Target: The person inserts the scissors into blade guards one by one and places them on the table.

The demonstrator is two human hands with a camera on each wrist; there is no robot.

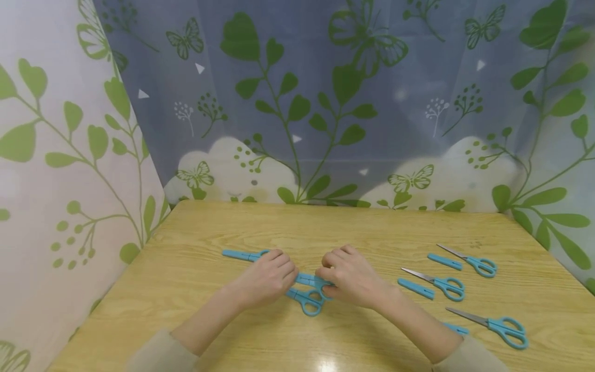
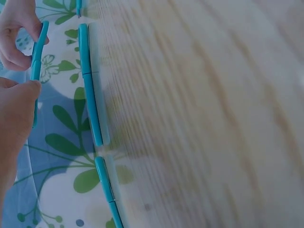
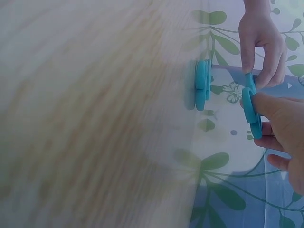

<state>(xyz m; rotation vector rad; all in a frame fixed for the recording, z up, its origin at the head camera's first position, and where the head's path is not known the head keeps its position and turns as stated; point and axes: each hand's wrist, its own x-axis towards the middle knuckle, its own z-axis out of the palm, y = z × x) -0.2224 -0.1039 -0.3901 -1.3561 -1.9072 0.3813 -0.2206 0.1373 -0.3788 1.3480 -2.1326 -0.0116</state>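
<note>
A pair of blue-handled scissors (image 1: 310, 279) in a blue blade cover is held between both hands, raised off the wooden table. My left hand (image 1: 267, 279) pinches the covered blade end, and that end is largely hidden by the fingers in the head view. The handle loops are gripped by my right hand (image 1: 350, 276), thumb and fingers on either side. In the right wrist view the held handles (image 3: 249, 104) show edge-on. Just below lies another covered pair of scissors (image 1: 310, 302). A further covered pair (image 1: 241, 255) lies behind the left hand, its handles partly hidden.
On the right of the table (image 1: 372, 232) lie three uncovered scissors, at the back (image 1: 481, 266), middle (image 1: 448, 288) and front (image 1: 507, 331). Beside each is a loose blue cover: back cover (image 1: 444, 261), middle cover (image 1: 416, 288), front cover (image 1: 456, 328). Patterned curtains (image 1: 302, 170) stand behind.
</note>
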